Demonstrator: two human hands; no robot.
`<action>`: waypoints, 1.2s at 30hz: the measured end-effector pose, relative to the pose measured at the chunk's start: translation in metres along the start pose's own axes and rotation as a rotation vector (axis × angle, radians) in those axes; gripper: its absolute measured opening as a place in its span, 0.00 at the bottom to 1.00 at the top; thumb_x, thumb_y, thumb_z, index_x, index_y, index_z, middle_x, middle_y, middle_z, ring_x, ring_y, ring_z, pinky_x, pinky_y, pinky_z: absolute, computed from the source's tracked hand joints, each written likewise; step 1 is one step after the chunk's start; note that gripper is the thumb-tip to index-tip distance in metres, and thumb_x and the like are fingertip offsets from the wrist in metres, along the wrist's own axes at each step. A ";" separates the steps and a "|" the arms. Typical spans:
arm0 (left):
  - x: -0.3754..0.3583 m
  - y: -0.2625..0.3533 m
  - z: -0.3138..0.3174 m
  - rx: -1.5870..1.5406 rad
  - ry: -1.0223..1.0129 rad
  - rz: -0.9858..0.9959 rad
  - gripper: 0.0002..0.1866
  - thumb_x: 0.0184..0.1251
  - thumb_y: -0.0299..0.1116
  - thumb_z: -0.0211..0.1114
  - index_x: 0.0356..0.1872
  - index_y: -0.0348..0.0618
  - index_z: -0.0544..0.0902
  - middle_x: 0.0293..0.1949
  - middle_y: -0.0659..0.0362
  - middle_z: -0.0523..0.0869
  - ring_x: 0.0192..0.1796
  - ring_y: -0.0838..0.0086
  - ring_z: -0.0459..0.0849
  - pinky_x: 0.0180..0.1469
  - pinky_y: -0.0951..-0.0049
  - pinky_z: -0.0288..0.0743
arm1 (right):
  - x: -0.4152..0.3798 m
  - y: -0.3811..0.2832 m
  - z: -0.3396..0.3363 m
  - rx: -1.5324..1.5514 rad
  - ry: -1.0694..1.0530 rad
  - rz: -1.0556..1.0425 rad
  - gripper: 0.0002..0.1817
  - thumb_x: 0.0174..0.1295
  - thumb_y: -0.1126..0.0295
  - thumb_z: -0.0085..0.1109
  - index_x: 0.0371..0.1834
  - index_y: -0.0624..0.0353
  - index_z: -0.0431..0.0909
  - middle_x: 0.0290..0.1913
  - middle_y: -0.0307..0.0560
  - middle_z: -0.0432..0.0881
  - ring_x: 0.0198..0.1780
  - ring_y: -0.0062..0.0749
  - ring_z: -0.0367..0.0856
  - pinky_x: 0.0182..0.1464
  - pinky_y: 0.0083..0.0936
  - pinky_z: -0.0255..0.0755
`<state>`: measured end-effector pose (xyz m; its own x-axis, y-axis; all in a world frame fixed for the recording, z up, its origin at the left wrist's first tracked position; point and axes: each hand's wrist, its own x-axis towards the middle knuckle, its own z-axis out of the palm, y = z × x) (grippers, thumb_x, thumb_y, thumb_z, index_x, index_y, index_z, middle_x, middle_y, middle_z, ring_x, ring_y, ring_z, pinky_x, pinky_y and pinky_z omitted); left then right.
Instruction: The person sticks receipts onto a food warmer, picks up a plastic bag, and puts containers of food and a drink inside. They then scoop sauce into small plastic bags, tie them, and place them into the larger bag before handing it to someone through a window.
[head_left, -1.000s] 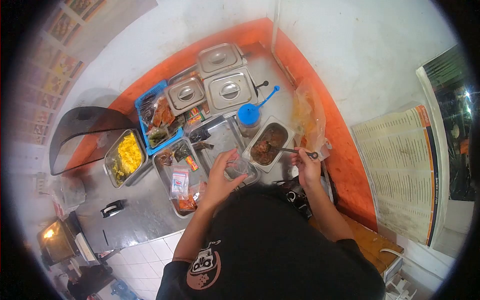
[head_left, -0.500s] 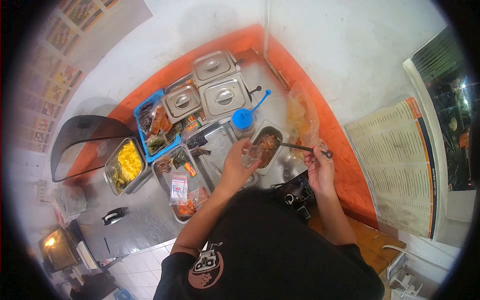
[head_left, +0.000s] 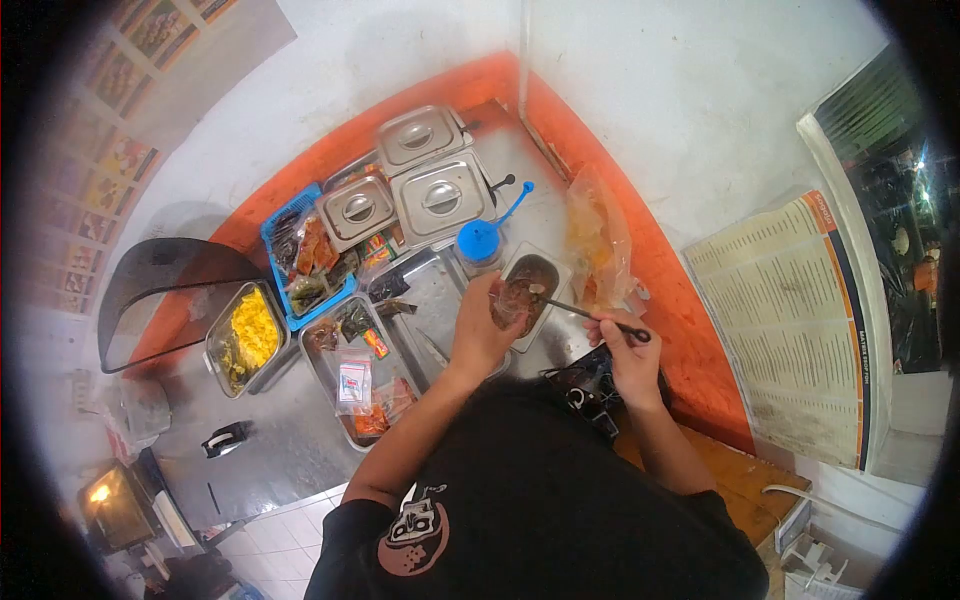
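Note:
My left hand (head_left: pixel 483 328) is curled around a small clear plastic bag (head_left: pixel 512 303), held over the near left side of a steel food pan (head_left: pixel 545 322). Reddish-brown chunky food (head_left: pixel 533 272) fills the pan. My right hand (head_left: pixel 630 358) grips the dark handle of a long spoon (head_left: pixel 590 313). The spoon's head is at the bag's mouth, above the pan; how much it carries is too small to tell. Just behind the pan stands a squeeze bottle with a blue lid (head_left: pixel 478 240).
Lidded steel pans (head_left: pixel 437 196) stand at the back. A blue basket (head_left: pixel 312 312) of bagged food and a steel tray (head_left: pixel 357 437) of packets lie left, beside a container of yellow food (head_left: pixel 256 330). A plastic bag (head_left: pixel 598 240) leans by the orange wall at right.
My right hand has moved left and slightly down, bringing the spoon's head from the food to the bag's mouth. My left hand keeps its hold on the bag, which looks fuller of brown.

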<state>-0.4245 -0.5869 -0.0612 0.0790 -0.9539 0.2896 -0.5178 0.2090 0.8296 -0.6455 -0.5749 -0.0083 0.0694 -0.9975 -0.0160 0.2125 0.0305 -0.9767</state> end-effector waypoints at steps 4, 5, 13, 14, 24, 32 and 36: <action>0.000 0.000 0.004 -0.010 0.029 -0.017 0.37 0.49 0.24 0.77 0.61 0.36 0.67 0.48 0.51 0.78 0.49 0.64 0.79 0.53 0.66 0.74 | -0.002 -0.012 0.004 -0.194 -0.134 -0.096 0.08 0.66 0.78 0.59 0.45 0.69 0.83 0.41 0.48 0.84 0.35 0.27 0.80 0.41 0.22 0.74; 0.001 0.002 0.004 -0.057 0.043 -0.047 0.37 0.49 0.24 0.76 0.61 0.36 0.67 0.48 0.52 0.77 0.49 0.64 0.79 0.53 0.66 0.75 | -0.002 -0.014 0.003 -0.195 -0.134 -0.096 0.08 0.66 0.78 0.59 0.45 0.69 0.83 0.41 0.48 0.84 0.35 0.27 0.80 0.41 0.22 0.74; 0.000 -0.008 0.008 -0.153 0.064 -0.070 0.37 0.49 0.22 0.75 0.62 0.36 0.67 0.49 0.51 0.77 0.52 0.65 0.79 0.56 0.67 0.75 | -0.004 -0.025 0.000 -0.457 -0.256 -0.267 0.08 0.61 0.81 0.62 0.43 0.66 0.85 0.40 0.51 0.85 0.39 0.32 0.83 0.42 0.23 0.75; 0.001 -0.005 0.006 -0.133 0.062 -0.078 0.37 0.49 0.22 0.75 0.62 0.36 0.67 0.49 0.51 0.78 0.52 0.65 0.79 0.57 0.67 0.75 | -0.004 -0.025 -0.001 -0.459 -0.256 -0.267 0.08 0.61 0.81 0.62 0.43 0.66 0.85 0.40 0.51 0.85 0.39 0.32 0.83 0.42 0.23 0.75; 0.003 -0.003 0.004 -0.101 0.071 -0.066 0.36 0.51 0.23 0.75 0.62 0.36 0.67 0.51 0.50 0.77 0.51 0.65 0.79 0.55 0.67 0.75 | -0.002 -0.019 -0.004 -0.296 -0.120 -0.145 0.09 0.63 0.81 0.59 0.44 0.67 0.83 0.41 0.50 0.85 0.38 0.28 0.82 0.42 0.22 0.75; -0.007 0.005 -0.011 -0.134 0.132 -0.047 0.36 0.50 0.23 0.76 0.62 0.37 0.67 0.50 0.52 0.77 0.53 0.66 0.79 0.57 0.67 0.74 | 0.023 0.022 0.005 -0.674 -0.327 0.131 0.23 0.54 0.64 0.72 0.53 0.56 0.81 0.48 0.47 0.75 0.52 0.34 0.73 0.55 0.29 0.68; -0.005 0.021 -0.016 -0.383 0.167 -0.101 0.40 0.48 0.21 0.77 0.63 0.39 0.64 0.51 0.53 0.77 0.55 0.68 0.78 0.59 0.67 0.72 | 0.035 0.010 0.044 -0.652 -0.342 -0.336 0.26 0.46 0.69 0.73 0.52 0.56 0.79 0.50 0.49 0.75 0.56 0.43 0.72 0.60 0.34 0.64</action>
<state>-0.4223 -0.5745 -0.0371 0.2658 -0.9323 0.2452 -0.1491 0.2115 0.9659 -0.5984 -0.6071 -0.0094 0.4194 -0.8685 0.2642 -0.3286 -0.4165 -0.8477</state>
